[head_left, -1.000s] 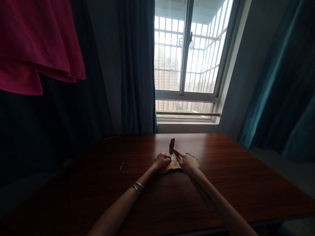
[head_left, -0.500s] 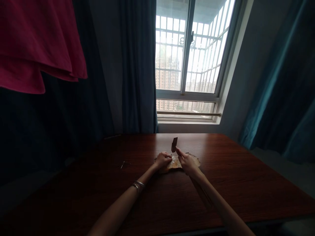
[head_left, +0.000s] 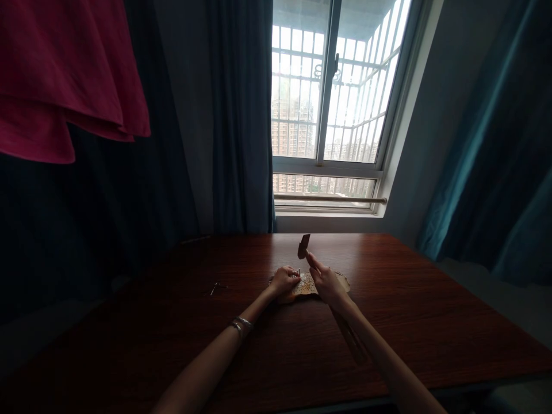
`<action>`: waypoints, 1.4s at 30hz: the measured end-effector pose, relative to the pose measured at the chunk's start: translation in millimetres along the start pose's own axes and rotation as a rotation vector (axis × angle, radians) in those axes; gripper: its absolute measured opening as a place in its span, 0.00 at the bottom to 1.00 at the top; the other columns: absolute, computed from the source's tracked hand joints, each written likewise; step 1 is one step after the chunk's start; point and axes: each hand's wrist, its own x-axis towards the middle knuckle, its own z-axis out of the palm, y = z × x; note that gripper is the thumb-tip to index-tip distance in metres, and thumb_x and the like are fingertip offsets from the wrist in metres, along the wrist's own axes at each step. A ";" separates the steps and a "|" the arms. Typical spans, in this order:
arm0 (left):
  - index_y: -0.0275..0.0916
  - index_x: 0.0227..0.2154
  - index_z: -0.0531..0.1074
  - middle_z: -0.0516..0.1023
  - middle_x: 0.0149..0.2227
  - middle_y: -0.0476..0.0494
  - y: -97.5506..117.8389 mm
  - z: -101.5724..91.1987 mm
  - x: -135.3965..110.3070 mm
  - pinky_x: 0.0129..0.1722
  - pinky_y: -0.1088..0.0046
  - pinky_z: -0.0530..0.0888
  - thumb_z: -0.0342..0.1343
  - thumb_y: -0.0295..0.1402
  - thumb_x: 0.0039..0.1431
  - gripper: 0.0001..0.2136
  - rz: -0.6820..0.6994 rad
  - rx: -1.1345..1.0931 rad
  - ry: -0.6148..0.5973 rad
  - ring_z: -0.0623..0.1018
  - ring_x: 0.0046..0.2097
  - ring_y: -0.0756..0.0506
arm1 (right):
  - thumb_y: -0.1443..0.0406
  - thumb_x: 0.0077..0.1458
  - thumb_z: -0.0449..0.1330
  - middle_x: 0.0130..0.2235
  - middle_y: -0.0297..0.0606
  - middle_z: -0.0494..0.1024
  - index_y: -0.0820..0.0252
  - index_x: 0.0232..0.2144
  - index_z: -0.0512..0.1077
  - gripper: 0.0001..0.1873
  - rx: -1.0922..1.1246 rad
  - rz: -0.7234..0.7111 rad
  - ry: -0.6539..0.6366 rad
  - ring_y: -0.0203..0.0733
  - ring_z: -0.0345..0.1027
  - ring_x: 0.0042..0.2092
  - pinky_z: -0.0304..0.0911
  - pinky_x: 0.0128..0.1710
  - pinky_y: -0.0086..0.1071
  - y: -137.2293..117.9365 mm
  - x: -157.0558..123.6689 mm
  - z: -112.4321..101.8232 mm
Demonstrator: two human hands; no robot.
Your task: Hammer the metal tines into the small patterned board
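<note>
My right hand (head_left: pixel 328 286) is closed round the handle of a hammer (head_left: pixel 304 246). Its dark head is raised above the work and the lower handle runs back under my forearm. With pinched fingers, my left hand (head_left: pixel 284 280) holds a slim, upright metal pin that looks like a nail (head_left: pixel 299 271), its tip hidden by the fingers. Beneath both hands lies a flat tan piece (head_left: pixel 307 284) dotted with small dark holes, with an uneven outline. The hammer head is apart from the pin.
Some thin metal bits (head_left: pixel 215 287) lie to the left on the brown wooden table (head_left: pixel 172 333). Behind the table is a barred window (head_left: pixel 328 115) between blue curtains (head_left: pixel 244 115). A pink cloth (head_left: pixel 69 75) hangs at upper left.
The hammer head has risen slightly and shifted a little left, lifting farther from the pin. My left hand keeps its place on the tan piece.
</note>
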 end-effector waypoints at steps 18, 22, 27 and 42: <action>0.37 0.27 0.79 0.78 0.35 0.44 -4.5 2.8 1.5 0.34 0.75 0.69 0.57 0.39 0.47 0.11 -0.009 0.021 0.004 0.75 0.33 0.47 | 0.69 0.56 0.50 0.49 0.38 0.76 0.52 0.58 0.62 0.27 -0.055 0.018 -0.113 0.40 0.70 0.49 0.61 0.46 0.26 -6.6 4.8 -6.5; 0.38 0.26 0.79 0.78 0.35 0.44 0.2 0.9 0.2 0.35 0.75 0.69 0.57 0.39 0.47 0.11 -0.026 0.016 0.002 0.75 0.34 0.47 | 0.68 0.58 0.49 0.50 0.42 0.75 0.54 0.59 0.60 0.26 0.024 0.005 -0.016 0.40 0.70 0.49 0.62 0.46 0.28 -0.3 1.1 3.3; 0.38 0.28 0.80 0.78 0.34 0.45 -2.3 0.6 1.3 0.37 0.75 0.69 0.58 0.40 0.47 0.12 -0.005 0.002 0.003 0.75 0.35 0.46 | 0.69 0.57 0.49 0.48 0.40 0.77 0.54 0.59 0.61 0.27 0.016 0.016 -0.029 0.39 0.71 0.48 0.62 0.46 0.27 6.1 -0.4 6.6; 0.37 0.26 0.79 0.78 0.34 0.44 -4.8 2.3 2.8 0.34 0.74 0.69 0.58 0.40 0.45 0.11 -0.044 -0.021 -0.003 0.75 0.33 0.47 | 0.68 0.56 0.49 0.48 0.41 0.77 0.56 0.58 0.63 0.26 0.020 0.005 -0.025 0.41 0.71 0.48 0.62 0.45 0.27 2.1 3.1 0.3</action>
